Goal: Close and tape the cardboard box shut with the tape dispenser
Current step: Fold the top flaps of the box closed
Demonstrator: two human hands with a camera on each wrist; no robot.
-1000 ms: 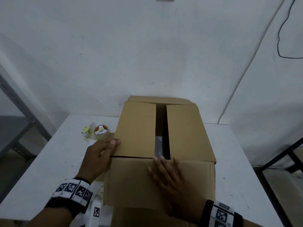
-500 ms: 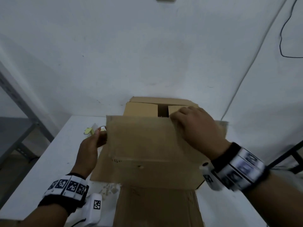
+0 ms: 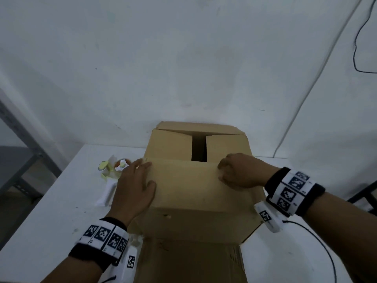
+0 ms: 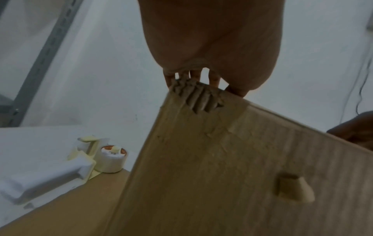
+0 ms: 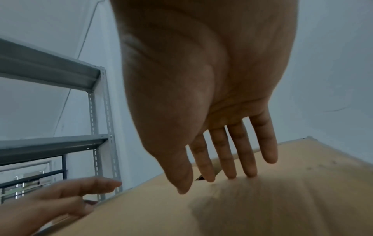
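Your left hand [image 3: 135, 188] lies flat on the near flap [image 3: 189, 184] of the cardboard box [image 3: 224, 146] — fingers straight. Your right hand [image 3: 238, 172] presses it too, seemingly with straight fingers.

Cardboard box [image 3: 199, 174] taking up table [image 3: 51, 217] middle, backing close to the wall [image 3: 183, 68]. Near flap [image 3: 183, 186] being pressed down by left hand [image 3: 133, 190] and right hand [image 3: 240, 172], covering front of opening; dark gap [image 3: 199, 148] between side flaps staying open behind. Tape dispenser [image 3: 114, 170] sitting just left of box, reachable across bare tabletop. Cable [image 3: 318, 242] trailing over table at right. Metal shelving [image 5: 96, 127] standing off the left side.
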